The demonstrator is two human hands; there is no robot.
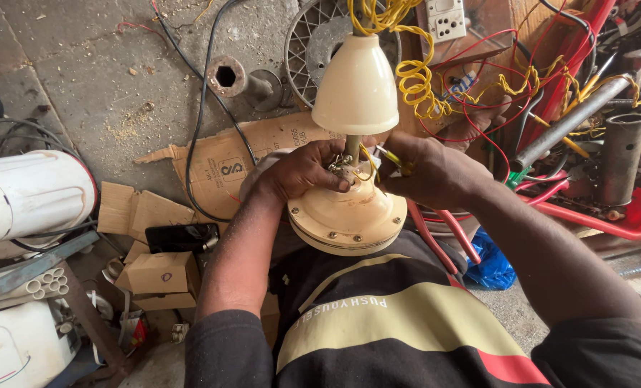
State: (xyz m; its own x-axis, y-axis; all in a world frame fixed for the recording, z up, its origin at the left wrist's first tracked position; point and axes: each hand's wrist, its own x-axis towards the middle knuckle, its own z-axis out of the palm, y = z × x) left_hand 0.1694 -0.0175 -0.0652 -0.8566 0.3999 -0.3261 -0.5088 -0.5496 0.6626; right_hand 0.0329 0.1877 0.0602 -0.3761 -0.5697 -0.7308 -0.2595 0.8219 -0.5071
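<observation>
In the middle of the frame I see the cream ceiling fan motor resting against my lap, its round housing facing up with a thin rod rising from its centre into a cream bell-shaped canopy cover just above. My left hand sits on top of the housing at the rod's base, its grip pressed together on the small cluster of wires there. My right hand is just beside it on the other side of the rod, its grip pinching a yellow wire that leads toward the same cluster. Coiled yellow wire hangs in the upper centre, tangled with red wires toward the upper right. Flattened cardboard lies on the concrete floor left of centre, and a white cylindrical housing sits at the left edge. A red tray of metal pipes fills the right edge.
</observation>
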